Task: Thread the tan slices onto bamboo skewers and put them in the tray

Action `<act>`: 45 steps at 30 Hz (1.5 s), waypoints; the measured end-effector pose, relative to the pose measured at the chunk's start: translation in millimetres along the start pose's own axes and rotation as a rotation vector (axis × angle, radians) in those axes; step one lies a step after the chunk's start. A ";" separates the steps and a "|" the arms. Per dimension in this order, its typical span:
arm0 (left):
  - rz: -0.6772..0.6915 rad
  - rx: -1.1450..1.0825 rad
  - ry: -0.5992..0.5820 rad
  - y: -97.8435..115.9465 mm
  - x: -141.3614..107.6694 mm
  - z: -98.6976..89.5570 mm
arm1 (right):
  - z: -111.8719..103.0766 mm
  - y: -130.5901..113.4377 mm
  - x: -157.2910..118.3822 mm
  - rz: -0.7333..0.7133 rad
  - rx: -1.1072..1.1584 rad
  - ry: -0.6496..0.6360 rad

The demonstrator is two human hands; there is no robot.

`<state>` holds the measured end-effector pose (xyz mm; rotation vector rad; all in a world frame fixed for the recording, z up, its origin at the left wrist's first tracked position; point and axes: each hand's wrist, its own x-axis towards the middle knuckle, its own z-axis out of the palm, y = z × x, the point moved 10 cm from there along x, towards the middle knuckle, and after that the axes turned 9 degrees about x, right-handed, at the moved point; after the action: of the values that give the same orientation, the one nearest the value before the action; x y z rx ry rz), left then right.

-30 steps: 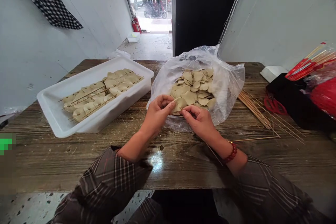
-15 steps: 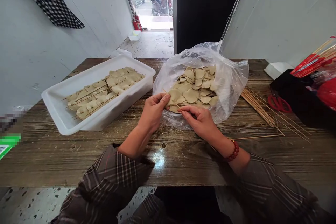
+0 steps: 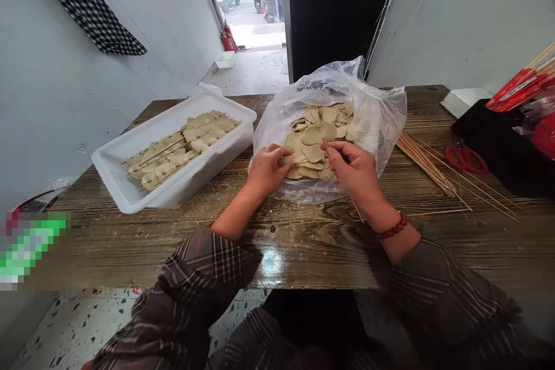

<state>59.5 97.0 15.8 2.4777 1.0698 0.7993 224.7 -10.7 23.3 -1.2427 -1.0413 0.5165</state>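
Note:
My right hand (image 3: 353, 167) pinches a thin bamboo skewer (image 3: 359, 211); its lower end shows below the palm. At the skewer's tip, a flat beige slice (image 3: 318, 133) stands above the pile, apparently threaded on. My left hand (image 3: 269, 169) is open over the near left side of the pile, thumb and fingers apart; whether it touches a slice I cannot tell. Many loose beige slices (image 3: 309, 170) lie in a clear plastic bag (image 3: 379, 110), whose mouth is spread wide. To the left, a white tray (image 3: 108, 170) holds several skewers (image 3: 191, 144) threaded with folded slices.
Loose bamboo skewers (image 3: 427, 165) lie on the wooden table (image 3: 243, 231), right of the bag. Beyond them are red-handled scissors (image 3: 466, 159) and a black box (image 3: 481, 133) with red-wrapped sticks (image 3: 522, 89). The table's front edge runs close to my body.
My left hand has come away from the slice at the skewer tip and opened. My right hand has moved right and up with the skewer, and a slice now stands at its tip.

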 end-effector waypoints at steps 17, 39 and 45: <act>-0.368 -0.784 0.014 -35.7 -0.3 7.4 | 14.7 1.6 -6.9 0.013 -0.026 -0.111; -0.438 -0.971 0.176 -49.5 -8.6 -29.4 | 46.5 -7.3 -33.3 -0.107 -0.224 -0.372; -0.405 -0.972 0.189 -47.0 -6.9 -34.3 | 44.9 -5.6 -33.0 -0.111 -0.228 -0.364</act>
<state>8.4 125.7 17.2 1.3519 0.8837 1.0871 169.5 -15.9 15.5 -1.3088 -1.5022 0.5620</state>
